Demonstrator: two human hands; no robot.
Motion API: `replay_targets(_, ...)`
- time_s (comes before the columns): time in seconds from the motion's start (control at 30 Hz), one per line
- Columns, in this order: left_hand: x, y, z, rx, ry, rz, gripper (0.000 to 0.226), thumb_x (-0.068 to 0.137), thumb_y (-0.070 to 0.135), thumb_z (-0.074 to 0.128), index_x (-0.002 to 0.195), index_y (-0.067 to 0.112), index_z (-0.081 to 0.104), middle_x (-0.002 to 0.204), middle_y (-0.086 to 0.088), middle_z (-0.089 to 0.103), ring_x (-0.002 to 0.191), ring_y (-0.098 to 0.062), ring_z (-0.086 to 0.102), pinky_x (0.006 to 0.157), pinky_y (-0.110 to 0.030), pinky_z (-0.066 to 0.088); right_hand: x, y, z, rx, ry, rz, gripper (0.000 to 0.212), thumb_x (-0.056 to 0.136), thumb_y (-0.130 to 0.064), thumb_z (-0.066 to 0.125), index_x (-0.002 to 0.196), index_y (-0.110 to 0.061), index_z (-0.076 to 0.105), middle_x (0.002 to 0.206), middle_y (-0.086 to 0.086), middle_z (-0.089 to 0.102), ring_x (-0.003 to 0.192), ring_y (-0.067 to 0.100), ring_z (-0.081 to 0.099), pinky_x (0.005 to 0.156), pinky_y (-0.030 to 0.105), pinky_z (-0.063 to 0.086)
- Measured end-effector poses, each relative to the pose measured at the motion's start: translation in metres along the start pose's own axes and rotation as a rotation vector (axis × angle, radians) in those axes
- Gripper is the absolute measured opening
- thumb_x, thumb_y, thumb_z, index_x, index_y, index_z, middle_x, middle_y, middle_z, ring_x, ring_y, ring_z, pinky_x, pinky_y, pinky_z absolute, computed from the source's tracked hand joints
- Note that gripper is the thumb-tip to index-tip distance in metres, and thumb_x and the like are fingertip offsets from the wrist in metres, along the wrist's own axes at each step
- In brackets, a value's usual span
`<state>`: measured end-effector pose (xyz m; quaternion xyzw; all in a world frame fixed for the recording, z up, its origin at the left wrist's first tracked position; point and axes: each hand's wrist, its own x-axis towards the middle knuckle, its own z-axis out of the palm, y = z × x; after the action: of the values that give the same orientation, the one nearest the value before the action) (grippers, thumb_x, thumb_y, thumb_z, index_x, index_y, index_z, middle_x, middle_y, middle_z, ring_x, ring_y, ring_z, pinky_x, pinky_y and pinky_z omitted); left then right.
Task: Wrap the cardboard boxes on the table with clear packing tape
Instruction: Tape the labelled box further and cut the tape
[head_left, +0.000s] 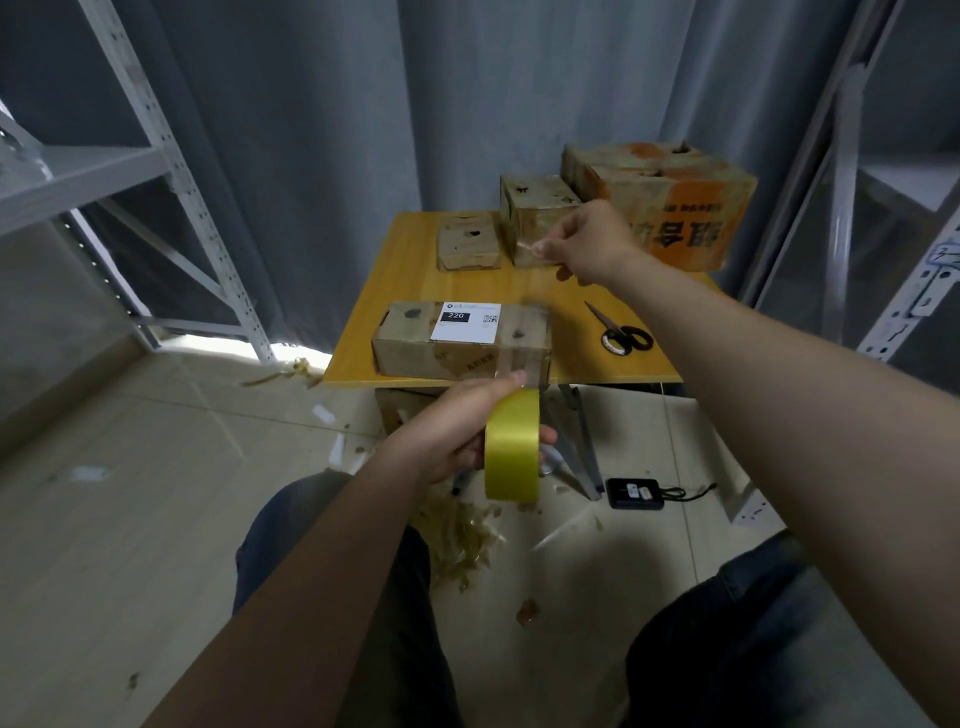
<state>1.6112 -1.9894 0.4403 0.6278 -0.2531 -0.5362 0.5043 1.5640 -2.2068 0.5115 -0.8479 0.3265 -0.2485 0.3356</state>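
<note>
Labelled cardboard box (410, 343) at near edge of yellow counter (395, 270). My left hand (452, 436) just off that edge, fingers (545, 434) curled round yellow tape roll (511, 447). Clear tape strip (524, 322) runs up over the box's right end to my right hand (592, 244), fingers pinching the tape end. Scissors (623, 335) lie to the right; large orange-printed box (685, 208) at back.

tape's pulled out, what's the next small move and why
Probably lower the right hand so the clear strip it pinches settles onto the labelled box. The strip stretches from the tape roll in the left hand across that box and appears not yet pressed down.
</note>
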Motion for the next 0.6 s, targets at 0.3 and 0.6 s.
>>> replay_targets(0.3, 0.016, 0.015, -0.007, 0.067, 0.069, -0.093, 0.037, 0.105, 0.043, 0.056, 0.123, 0.011, 0.059, 0.094, -0.014, 0.08, 0.08, -0.022, 0.076, 0.091, -0.042, 0.058, 0.032, 0.016, 0.019, -0.105, -0.096, 0.071, 0.025, 0.098, -0.024, 0.072, 0.095, 0.0, 0.074, 0.1, 0.007, 0.074, 0.09, 0.028, 0.075, 0.058, 0.032, 0.052)
replay_targets(0.6, 0.034, 0.013, -0.01, 0.106, 0.091, -0.128, 0.033, 0.103, 0.046, 0.057, 0.114, 0.015, 0.062, 0.082, -0.006, 0.079, 0.077, -0.02, 0.073, 0.097, -0.044, 0.056, 0.044, 0.038, 0.039, -0.109, -0.142, 0.137, 0.026, 0.093, -0.025, 0.077, 0.103, -0.002, 0.076, 0.103, 0.012, 0.075, 0.082, 0.022, 0.07, 0.062, 0.03, 0.048)
